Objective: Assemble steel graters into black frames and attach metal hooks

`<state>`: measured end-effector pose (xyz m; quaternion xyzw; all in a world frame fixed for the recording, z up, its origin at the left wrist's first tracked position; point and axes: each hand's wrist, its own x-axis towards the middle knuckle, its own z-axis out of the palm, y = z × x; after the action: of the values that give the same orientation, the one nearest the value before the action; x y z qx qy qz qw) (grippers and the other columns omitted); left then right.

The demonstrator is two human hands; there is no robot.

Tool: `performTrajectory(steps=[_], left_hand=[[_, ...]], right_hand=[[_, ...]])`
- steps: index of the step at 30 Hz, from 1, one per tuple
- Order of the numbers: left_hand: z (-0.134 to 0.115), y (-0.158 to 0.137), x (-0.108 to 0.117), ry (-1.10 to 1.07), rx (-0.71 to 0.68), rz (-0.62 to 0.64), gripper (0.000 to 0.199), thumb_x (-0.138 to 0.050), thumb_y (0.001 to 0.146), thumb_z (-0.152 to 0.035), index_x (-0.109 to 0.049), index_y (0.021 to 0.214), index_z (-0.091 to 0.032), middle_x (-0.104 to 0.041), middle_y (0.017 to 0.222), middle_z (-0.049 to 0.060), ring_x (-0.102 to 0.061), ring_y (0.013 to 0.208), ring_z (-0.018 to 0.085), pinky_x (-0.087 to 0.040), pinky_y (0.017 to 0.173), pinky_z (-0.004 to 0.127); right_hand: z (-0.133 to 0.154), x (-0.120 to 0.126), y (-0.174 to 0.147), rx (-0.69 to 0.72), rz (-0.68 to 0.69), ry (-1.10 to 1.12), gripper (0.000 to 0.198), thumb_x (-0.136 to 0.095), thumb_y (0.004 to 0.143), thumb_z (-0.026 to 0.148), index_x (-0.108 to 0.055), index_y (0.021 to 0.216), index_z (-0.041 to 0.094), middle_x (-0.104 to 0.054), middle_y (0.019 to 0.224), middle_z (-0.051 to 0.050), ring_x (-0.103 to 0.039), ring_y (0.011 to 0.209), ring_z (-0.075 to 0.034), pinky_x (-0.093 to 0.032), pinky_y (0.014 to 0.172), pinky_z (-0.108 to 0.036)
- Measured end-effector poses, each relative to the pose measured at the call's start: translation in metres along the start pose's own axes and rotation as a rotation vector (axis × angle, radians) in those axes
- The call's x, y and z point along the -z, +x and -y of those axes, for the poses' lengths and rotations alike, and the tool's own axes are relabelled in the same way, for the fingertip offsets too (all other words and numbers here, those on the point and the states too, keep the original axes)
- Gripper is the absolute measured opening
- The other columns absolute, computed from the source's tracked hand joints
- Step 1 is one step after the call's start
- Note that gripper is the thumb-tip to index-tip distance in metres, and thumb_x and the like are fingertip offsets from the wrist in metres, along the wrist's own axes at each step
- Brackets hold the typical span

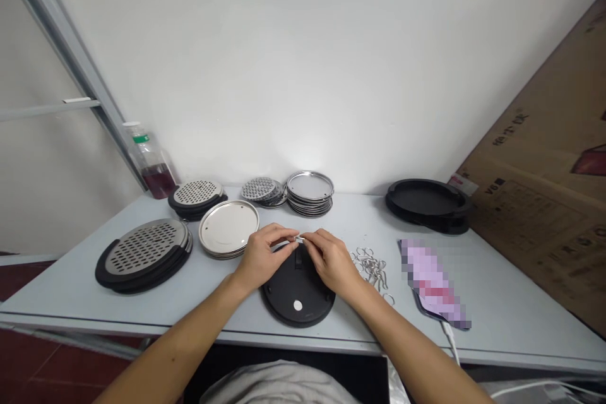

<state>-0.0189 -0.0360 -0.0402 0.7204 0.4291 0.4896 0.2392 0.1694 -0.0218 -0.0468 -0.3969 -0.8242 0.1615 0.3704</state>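
Note:
My left hand (266,257) and my right hand (332,260) meet over the far edge of a round black plastic disc (299,306). Between their pinched fingertips shows a small silver metal piece (300,239), mostly covered by the fingers, so its exact shape is unclear. The disc lies flat near the table's front edge and bears a white round dot (298,305). Just right of my right hand is a loose heap of metal rings and clips (372,267). Left of my left hand stands a short stack of round metal plates (228,227).
Perforated grater discs in black holders (146,249) lie at the left. At the back are grater plates (259,189), stacked metal plates (310,185) and a bottle of dark liquid (158,178). Black round trays (426,199), a phone (433,284) and a cardboard box (540,202) occupy the right.

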Motion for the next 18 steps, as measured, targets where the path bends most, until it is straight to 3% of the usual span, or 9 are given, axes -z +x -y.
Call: performTrajectory(steps=[12, 18], left_hand=[[-0.0002, -0.0017, -0.0017, 0.02, -0.004, 0.035, 0.011, -0.068, 0.083, -0.022, -0.073, 0.093, -0.023, -0.063, 0.094, 0.003, -0.064, 0.084, 0.015, -0.057, 0.075, 0.027], [-0.0001, -0.0001, -0.0013, -0.001, 0.02, 0.039, 0.007, -0.071, 0.081, -0.021, -0.072, 0.088, -0.021, -0.067, 0.094, 0.004, -0.066, 0.087, 0.017, -0.057, 0.079, 0.029]], right_hand=[[0.0005, 0.0008, -0.0019, 0.061, 0.053, 0.025, 0.024, -0.048, 0.098, 0.021, -0.071, 0.099, 0.021, -0.063, 0.079, -0.005, -0.06, 0.074, -0.016, -0.046, 0.068, -0.027], [-0.0002, 0.0012, -0.0016, 0.071, 0.037, 0.057, 0.025, -0.048, 0.098, 0.025, -0.072, 0.099, 0.022, -0.066, 0.081, -0.006, -0.062, 0.075, -0.018, -0.048, 0.07, -0.029]])
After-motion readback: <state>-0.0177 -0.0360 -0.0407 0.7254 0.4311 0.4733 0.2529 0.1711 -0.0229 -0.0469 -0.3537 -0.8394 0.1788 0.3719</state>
